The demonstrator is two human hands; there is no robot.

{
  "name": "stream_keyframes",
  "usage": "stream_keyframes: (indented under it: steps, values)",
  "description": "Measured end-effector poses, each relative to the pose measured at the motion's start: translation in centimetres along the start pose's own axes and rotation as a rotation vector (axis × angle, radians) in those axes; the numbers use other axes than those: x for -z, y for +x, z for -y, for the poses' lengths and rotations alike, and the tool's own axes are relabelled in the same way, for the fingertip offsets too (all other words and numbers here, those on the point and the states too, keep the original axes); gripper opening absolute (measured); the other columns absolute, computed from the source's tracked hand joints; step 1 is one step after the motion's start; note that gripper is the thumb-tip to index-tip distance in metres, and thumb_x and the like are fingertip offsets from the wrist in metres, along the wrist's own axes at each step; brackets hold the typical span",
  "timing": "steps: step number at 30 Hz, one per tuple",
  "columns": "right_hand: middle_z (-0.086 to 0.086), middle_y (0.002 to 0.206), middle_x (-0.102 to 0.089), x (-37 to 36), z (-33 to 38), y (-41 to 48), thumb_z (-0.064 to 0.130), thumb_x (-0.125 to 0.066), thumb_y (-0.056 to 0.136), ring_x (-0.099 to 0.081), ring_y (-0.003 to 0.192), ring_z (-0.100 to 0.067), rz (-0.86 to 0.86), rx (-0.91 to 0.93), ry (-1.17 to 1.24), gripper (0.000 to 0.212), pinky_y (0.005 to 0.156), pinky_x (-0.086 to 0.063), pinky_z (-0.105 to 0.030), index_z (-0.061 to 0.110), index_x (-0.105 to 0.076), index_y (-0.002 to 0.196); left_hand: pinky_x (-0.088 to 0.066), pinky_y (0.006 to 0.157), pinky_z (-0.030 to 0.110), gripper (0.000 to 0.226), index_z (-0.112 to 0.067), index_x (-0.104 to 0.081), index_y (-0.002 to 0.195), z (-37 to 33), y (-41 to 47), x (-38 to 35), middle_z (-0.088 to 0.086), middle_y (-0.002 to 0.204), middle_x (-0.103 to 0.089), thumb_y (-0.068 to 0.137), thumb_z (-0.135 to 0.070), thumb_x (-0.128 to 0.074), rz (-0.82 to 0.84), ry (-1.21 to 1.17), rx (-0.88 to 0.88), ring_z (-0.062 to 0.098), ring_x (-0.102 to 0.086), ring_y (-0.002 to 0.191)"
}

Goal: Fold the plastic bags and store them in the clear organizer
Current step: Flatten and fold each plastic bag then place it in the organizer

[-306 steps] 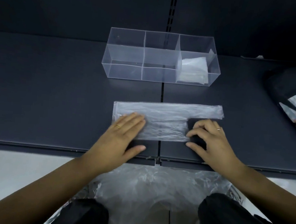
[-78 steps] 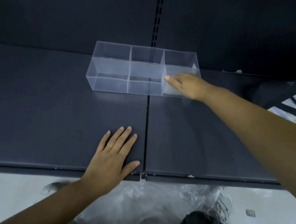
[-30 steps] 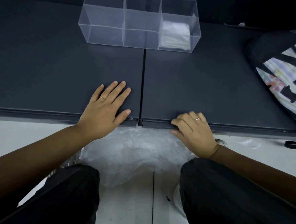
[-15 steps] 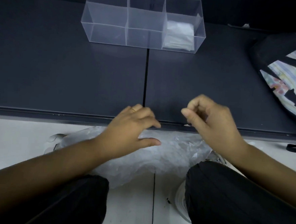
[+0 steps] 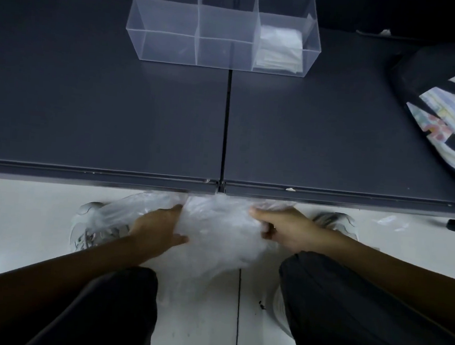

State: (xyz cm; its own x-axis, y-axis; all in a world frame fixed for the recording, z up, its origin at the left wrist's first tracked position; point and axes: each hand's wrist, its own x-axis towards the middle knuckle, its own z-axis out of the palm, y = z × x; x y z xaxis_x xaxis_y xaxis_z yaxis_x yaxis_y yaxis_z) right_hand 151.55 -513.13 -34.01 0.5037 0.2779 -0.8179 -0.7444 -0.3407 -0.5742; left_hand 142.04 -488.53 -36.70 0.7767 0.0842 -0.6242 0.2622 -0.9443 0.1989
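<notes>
Head view, the only one: a heap of plastic bags (image 5: 216, 233) sits on the white floor btwn the person's knees, just below the front edge of the dark shelf (image 5: 104, 110); both hands are down on it.

It's thin clear film, crumpled and puffed w/ air; I'd judge it near weightless, v. soft, no stiffness at all; prob. slippery layer on layer, so one bag may drag its neighbours along. Best hold, I reckon, is a pinch on a single edge or handle at the top of the heap, not a scoop of the bulk.

Left hand (image 5: 157, 229) lies against the heap's left side, palm toward the film, thumb spread away from the fingers w/ plastic btwn them; the fingertips are buried, so can't tell if they clamp or only press.

Right hand (image 5: 287, 230) is on the right side, thumb pointing inward across the top; its fingers (image 5: 268, 230) are curled under and bunch the film, which looks like a real grip.

Both forearms come in low over the thighs; the hands face each other across the heap.

Up on the shelf, well apart from the heap, the clear organizer (image 5: 170, 47) stands toward the back; folded bags (image 5: 280, 49) are stacked in its right compartment; a patterned tote (image 5: 446, 106) lies at the shelf's right end.
</notes>
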Motion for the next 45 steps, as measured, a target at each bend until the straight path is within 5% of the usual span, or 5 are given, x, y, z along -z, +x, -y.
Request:
stream_keyframes:
  steps: [5, 16, 24, 33, 45]
  values:
    - [0.009, 0.069, -0.067, 1.7, 2.2, -4.2, 0.041, -0.047, 0.097, -0.055, 0.047, -0.002, 0.004, 0.111, -0.631, 0.033, 0.049, -0.045, -0.012, 0.022, -0.072, 0.086, -0.038, 0.068, 0.026, 0.010, -0.020, -0.063, 0.090, 1.5, 0.8, 2.5, 0.003, 0.101, -0.068, 0.090, -0.026, -0.055, -0.238, 0.133, 0.050, 0.020, -0.061, 0.089]
    - [0.006, 0.141, -0.043, 0.8, 0.8, -4.2, 0.058, -0.067, 0.076, -0.052, 0.120, -0.017, 0.183, 0.111, -1.406, 0.084, 0.093, -0.043, -0.029, 0.030, -0.026, 0.144, -0.043, 0.081, 0.023, 0.080, -0.026, -0.047, 0.135, 1.7, 0.6, 4.2, -0.007, 0.134, -0.053, 0.069, -0.063, -0.072, 0.118, -0.210, -0.041, 0.012, -0.054, 0.112]
    - [0.009, 0.058, -0.042, 2.4, 5.3, -5.8, 0.047, -0.067, 0.083, -0.039, 0.053, -0.003, 0.143, 0.528, -0.891, 0.042, 0.051, -0.034, -0.016, 0.017, -0.049, 0.060, -0.036, 0.069, 0.024, 0.018, -0.020, -0.061, 0.080, 2.3, 0.6, 4.5, 0.002, 0.095, -0.064, 0.089, -0.036, -0.063, -0.058, -0.024, 0.060, 0.016, -0.054, 0.082]
    - [-0.038, 0.081, -0.052, 4.2, 13.9, -8.8, 0.068, -0.062, 0.073, -0.049, 0.073, -0.024, -0.005, 0.799, -0.379, 0.074, 0.069, -0.042, -0.035, -0.005, -0.059, 0.083, -0.047, 0.088, 0.015, 0.072, -0.040, -0.064, 0.110, -0.1, -5.0, 15.9, -0.023, 0.107, -0.068, 0.053, -0.083, -0.065, 0.121, -0.545, -0.230, -0.008, -0.061, 0.101]
    - [0.000, 0.119, -0.057, 1.3, 13.2, -7.9, 0.051, -0.051, 0.092, -0.060, 0.088, -0.005, -0.220, 0.688, -0.385, 0.038, 0.079, -0.048, -0.021, 0.028, -0.055, 0.122, -0.060, 0.068, 0.028, 0.032, -0.005, -0.072, 0.096, -7.8, -4.1, 16.2, 0.011, 0.094, -0.075, 0.066, -0.015, -0.073, 0.027, -1.730, 0.019, 0.019, -0.072, 0.081]
